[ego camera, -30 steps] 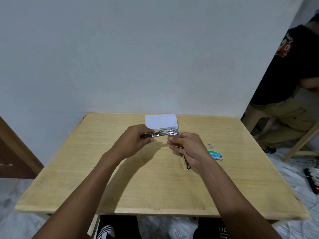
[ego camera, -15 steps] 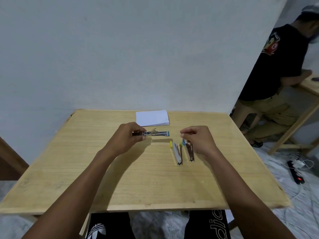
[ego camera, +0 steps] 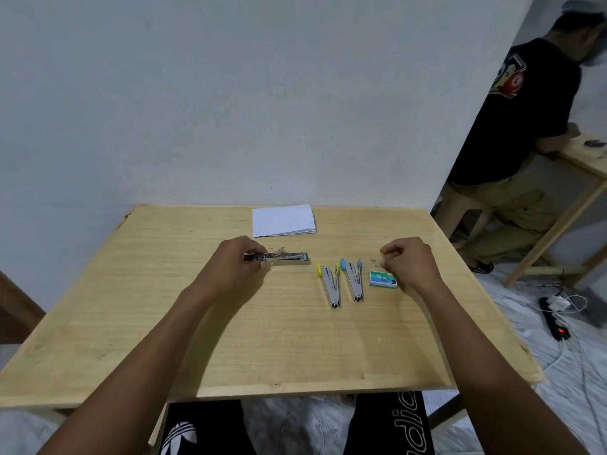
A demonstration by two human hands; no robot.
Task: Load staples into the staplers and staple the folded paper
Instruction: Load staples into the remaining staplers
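My left hand (ego camera: 238, 262) pinches the left end of an opened metal stapler (ego camera: 285, 256) with a green tip, held just above the wooden table (ego camera: 230, 339). Two more staplers lie in the middle, one with yellow tabs (ego camera: 329, 285) and one with blue tabs (ego camera: 354, 280). A green staple box (ego camera: 382, 278) lies to their right. My right hand (ego camera: 409, 262) hovers just behind the box, fingertips pinched together near some loose staples (ego camera: 374, 261); whether it holds any I cannot tell. The folded white paper (ego camera: 283, 220) sits at the table's far edge.
A white wall rises directly behind the table. To the right another person stands at a second wooden table (ego camera: 588, 156). A black power strip (ego camera: 555, 320) and cables lie on the floor on the right.
My right hand has left the stapler and moved right, to behind the staple box. The two staplers it covered are now in sight. My left hand still holds the opened stapler.
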